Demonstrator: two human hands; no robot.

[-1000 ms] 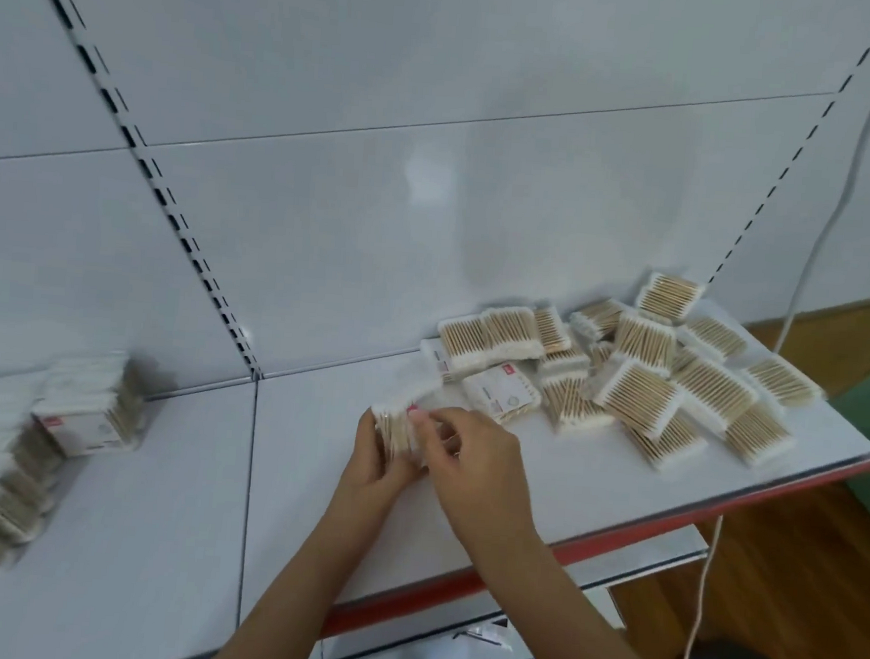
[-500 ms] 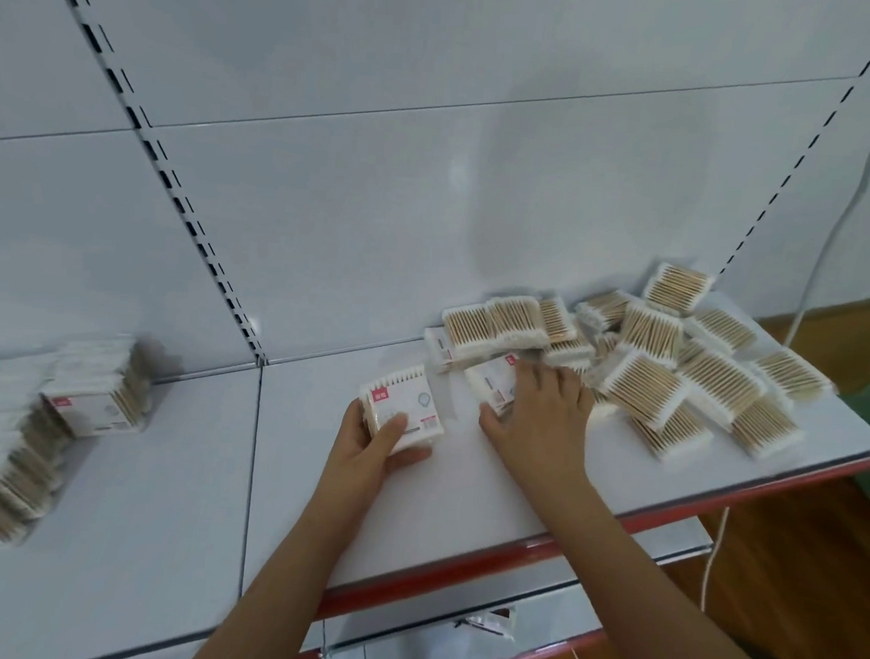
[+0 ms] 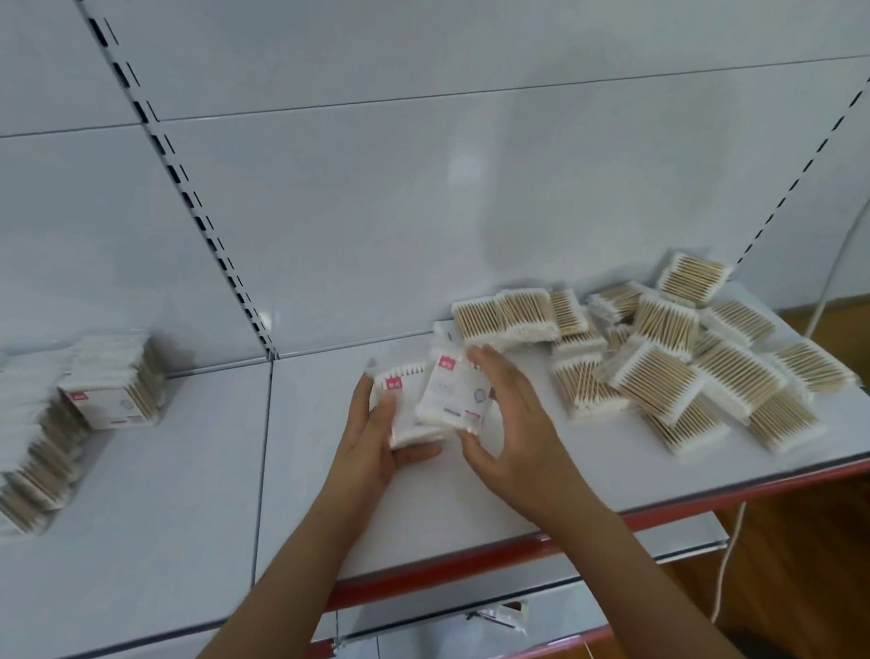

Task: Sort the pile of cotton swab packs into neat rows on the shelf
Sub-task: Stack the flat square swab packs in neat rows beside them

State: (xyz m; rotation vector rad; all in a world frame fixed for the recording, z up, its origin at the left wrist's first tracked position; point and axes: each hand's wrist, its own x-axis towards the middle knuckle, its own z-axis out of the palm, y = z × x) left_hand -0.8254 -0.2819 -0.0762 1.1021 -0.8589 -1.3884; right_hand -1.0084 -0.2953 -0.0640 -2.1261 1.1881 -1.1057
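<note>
Above the middle of the white shelf, two label-up cotton swab packs are held between both hands. Left hand grips the left pack from below, thumb curled over its face and fingers beneath; red tag sits at the pack's upper left corner, swab tips along the far edge, long axis running away from the person and leaning slightly right. Right hand holds the right pack with fingers curved over its far right edge and thumb near the lower corner; this pack overlaps the left one, tilted, red tag toward the far end. Loose pile of packs lies on the shelf's right part, just beyond the right hand, packs mostly wooden-stick side up, overlapping, sticks pointing in mixed directions. Sorted rows of packs stand on edge at the shelf's left end, one labelled pack leaning against them. White cable hangs at far right.
</note>
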